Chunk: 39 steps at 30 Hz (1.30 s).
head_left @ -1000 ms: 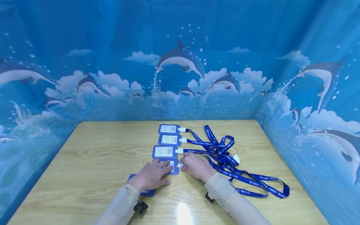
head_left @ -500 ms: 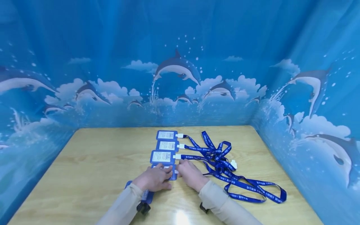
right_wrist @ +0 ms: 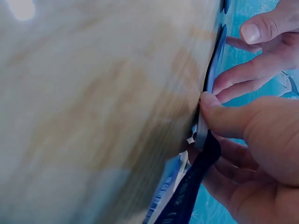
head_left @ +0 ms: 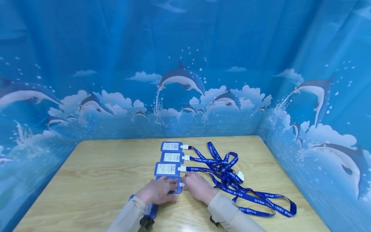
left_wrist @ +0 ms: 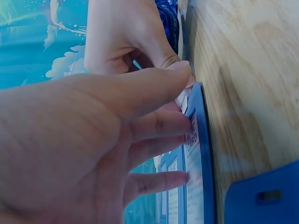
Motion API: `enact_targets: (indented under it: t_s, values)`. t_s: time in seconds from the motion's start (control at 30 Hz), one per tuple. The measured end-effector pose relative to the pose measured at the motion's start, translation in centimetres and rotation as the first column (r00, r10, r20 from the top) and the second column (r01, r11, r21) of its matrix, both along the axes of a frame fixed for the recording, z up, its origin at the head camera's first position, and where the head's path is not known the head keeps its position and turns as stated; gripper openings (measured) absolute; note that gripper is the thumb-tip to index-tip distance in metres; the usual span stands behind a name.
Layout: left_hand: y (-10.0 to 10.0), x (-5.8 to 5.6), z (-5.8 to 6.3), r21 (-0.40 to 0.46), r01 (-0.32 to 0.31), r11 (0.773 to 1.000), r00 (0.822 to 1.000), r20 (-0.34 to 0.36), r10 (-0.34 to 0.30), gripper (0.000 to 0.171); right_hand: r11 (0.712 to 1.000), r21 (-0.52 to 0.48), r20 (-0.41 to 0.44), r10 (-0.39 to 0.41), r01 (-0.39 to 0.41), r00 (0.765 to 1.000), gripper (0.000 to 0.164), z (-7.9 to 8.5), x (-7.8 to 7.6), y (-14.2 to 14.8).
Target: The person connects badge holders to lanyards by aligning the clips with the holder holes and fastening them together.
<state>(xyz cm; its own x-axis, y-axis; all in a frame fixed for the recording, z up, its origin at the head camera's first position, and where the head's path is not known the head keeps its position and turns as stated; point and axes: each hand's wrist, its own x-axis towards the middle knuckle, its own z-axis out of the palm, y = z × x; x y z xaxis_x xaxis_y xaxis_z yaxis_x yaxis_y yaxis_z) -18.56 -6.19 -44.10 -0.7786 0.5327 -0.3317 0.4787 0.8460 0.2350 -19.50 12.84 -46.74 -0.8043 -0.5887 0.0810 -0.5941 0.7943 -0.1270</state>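
In the head view, my left hand (head_left: 158, 190) rests on the fourth blue badge holder (head_left: 178, 189) of a column. Its fingers are extended, and the left wrist view shows fingertips (left_wrist: 180, 177) touching the card face. My right hand (head_left: 198, 187) pinches the white clip (right_wrist: 202, 133) at that badge holder's right end between thumb and fingers. A dark blue lanyard (right_wrist: 189, 186) trails from the clip in the right wrist view. Whether the clip is fastened in the slot is hidden by the fingers.
Farther up lie three badge holders, the nearest (head_left: 167, 169) clipped to a lanyard like the others. Their blue straps tangle (head_left: 229, 174) on the right, beside a loose white clip (head_left: 241, 176). Another badge holder (head_left: 150, 211) lies partly under my left forearm. A dolphin-print curtain (head_left: 185, 122) encloses the wooden table (head_left: 101, 174).
The head view has tilted up, so the table sits lower in it. My left hand has shifted slightly over the badge holder; the right hand keeps its pinch on the clip.
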Motion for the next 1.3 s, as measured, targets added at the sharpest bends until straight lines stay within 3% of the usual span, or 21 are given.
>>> enact_targets:
  t_s: [0.23, 0.33, 0.43, 0.5, 0.6, 0.73, 0.87, 1.0, 1.13, 1.3]
  values:
    - [0.1, -0.4, -0.2, -0.007, -0.024, 1.0, 1.0, 0.003, 0.024, 0.058, 0.994, -0.102, 0.111, -0.023, 0.034, 0.994, 0.032, 0.7, -0.2, 1.2]
    - [0.1, -0.3, -0.3, 0.005, -0.025, 1.0, 1.0, 0.005, 0.025, 0.058, 0.992, -0.113, 0.068, -0.042, 0.05, 0.997, 0.029, 1.1, -0.2, 1.9]
    - [0.1, 0.0, -0.3, 0.024, -0.026, 0.999, 1.0, -0.013, 0.026, 0.059, 0.982, -0.159, -0.048, -0.106, 0.097, 0.993, 0.023, 1.9, -0.3, 2.7]
    - [0.1, 0.1, -0.2, 0.031, -0.034, 0.999, 0.999, -0.02, 0.034, 0.061, 0.963, -0.226, -0.131, -0.18, 0.147, 0.975, 0.018, 2.8, -0.4, 3.4]
    - [0.1, 0.4, 0.1, 0.031, -0.043, 0.999, 0.998, -0.038, 0.044, 0.062, 0.913, -0.343, -0.223, -0.308, 0.222, 0.925, 0.011, 4.2, -0.9, 5.2]
    - [-0.3, 0.6, 0.7, 0.027, -0.046, 0.999, 0.995, -0.087, 0.048, 0.062, 0.832, -0.442, -0.231, -0.465, 0.334, 0.854, 0.013, 5.9, -1.7, 8.8]
    - [-1.0, 0.9, 1.4, 0.041, -0.049, 0.998, 0.992, -0.112, 0.054, 0.061, 0.756, -0.407, -0.128, -0.603, 0.512, 0.788, 0.023, 6.1, -2.5, 13.1]
    - [-1.6, 1.3, 1.9, 0.071, -0.034, 0.997, 0.993, -0.112, 0.041, 0.06, 0.707, -0.257, 0.013, -0.679, 0.659, 0.734, 0.029, 4.8, -2.3, 16.7]
    - [-2.0, 1.6, 2.1, 0.074, -0.017, 0.997, 0.993, -0.112, 0.025, 0.057, 0.693, -0.116, 0.151, -0.696, 0.711, 0.702, 0.027, 2.8, -1.7, 18.4]
    - [-2.0, 1.8, 2.1, 0.062, -0.017, 0.998, 0.995, -0.095, 0.023, 0.056, 0.698, -0.09, 0.248, -0.676, 0.711, 0.694, 0.024, 1.3, -1.4, 18.8]
